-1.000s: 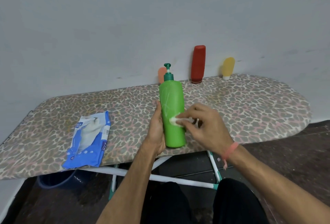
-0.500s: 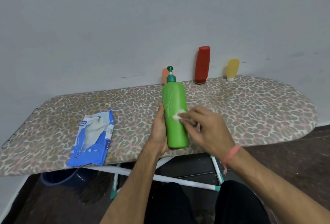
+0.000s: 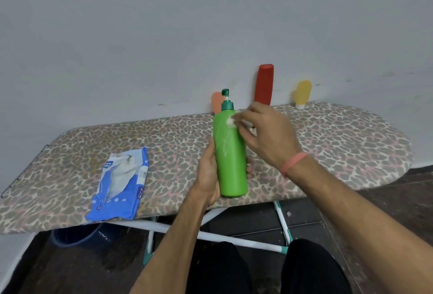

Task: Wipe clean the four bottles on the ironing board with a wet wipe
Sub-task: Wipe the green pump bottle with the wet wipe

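Observation:
A tall green pump bottle (image 3: 230,162) stands upright near the front edge of the leopard-print ironing board (image 3: 339,139). My left hand (image 3: 207,174) grips its lower body from the left. My right hand (image 3: 264,133) pinches a small white wet wipe (image 3: 230,122) against the bottle's shoulder, just under the dark green pump. Against the wall stand a red bottle (image 3: 264,84), a small yellow bottle (image 3: 302,93) on its white cap, and an orange bottle (image 3: 216,101) partly hidden behind the pump.
A blue and white wet-wipe pack (image 3: 119,183) lies flat on the board's left part. The board's white and teal legs (image 3: 239,235) cross below. A dark blue tub (image 3: 75,235) sits on the floor under the left side. My knees are at the bottom.
My right hand has slid the wipe up the green bottle, from its middle to the shoulder below the pump. My left hand keeps its grip on the bottle.

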